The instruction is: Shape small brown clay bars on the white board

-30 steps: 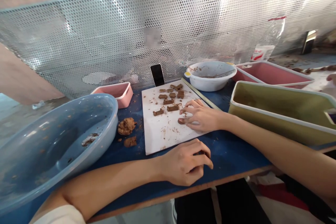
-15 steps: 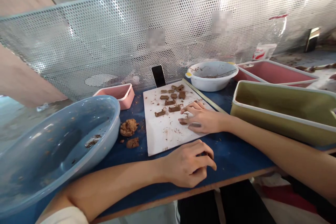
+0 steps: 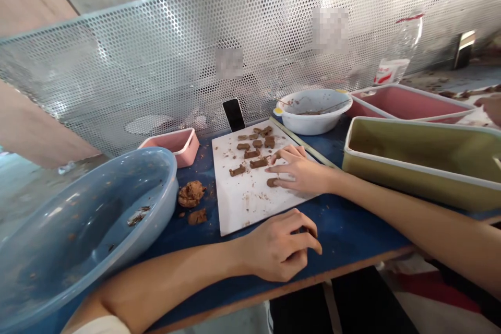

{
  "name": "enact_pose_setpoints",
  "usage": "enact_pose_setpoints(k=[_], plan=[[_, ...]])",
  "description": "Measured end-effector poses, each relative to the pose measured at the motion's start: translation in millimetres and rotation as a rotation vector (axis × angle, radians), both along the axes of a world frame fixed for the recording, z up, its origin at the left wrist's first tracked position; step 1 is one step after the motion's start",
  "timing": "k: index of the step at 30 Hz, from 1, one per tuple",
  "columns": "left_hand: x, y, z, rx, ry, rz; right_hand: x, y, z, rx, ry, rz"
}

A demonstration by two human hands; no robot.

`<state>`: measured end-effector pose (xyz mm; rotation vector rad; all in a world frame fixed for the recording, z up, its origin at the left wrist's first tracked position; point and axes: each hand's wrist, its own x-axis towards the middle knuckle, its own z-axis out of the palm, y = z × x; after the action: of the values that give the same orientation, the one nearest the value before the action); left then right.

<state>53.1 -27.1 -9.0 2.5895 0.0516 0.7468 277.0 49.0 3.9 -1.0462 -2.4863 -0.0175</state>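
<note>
Right hand [image 3: 299,171], fingers spread, at clay lump [image 3: 271,182] now more exposed, shaping apparently ongoing; left hand [image 3: 277,246] loosely curled, contents unclear.

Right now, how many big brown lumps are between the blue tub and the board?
2: a round one beside the tub, and a smaller one nearer the camera. The tub might hide more.

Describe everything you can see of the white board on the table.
The white board lies flat on the blue table, a straight-edged sheet, its material unclear, speckled and smeared with brown. Small shaped brown pieces sit toward its far end; the right hand is over its right side, fingertips at a brown lump.
</note>
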Motion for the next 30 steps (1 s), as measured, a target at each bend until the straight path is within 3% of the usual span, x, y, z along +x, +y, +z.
enact_pose_setpoints(k=[7, 18, 30], plan=[[0, 0, 2.7, -0.009, 0.004, 0.003, -4, 5, -14.4, -0.040, 0.032, -0.026], [0, 0, 3.8, -0.031, 0.042, -0.004, -15, 2, -16.1, -0.169, 0.171, -0.073], [1, 0, 3.1, -0.011, -0.006, -0.005, -14, 1, -18.3, -0.156, 0.088, -0.094]])
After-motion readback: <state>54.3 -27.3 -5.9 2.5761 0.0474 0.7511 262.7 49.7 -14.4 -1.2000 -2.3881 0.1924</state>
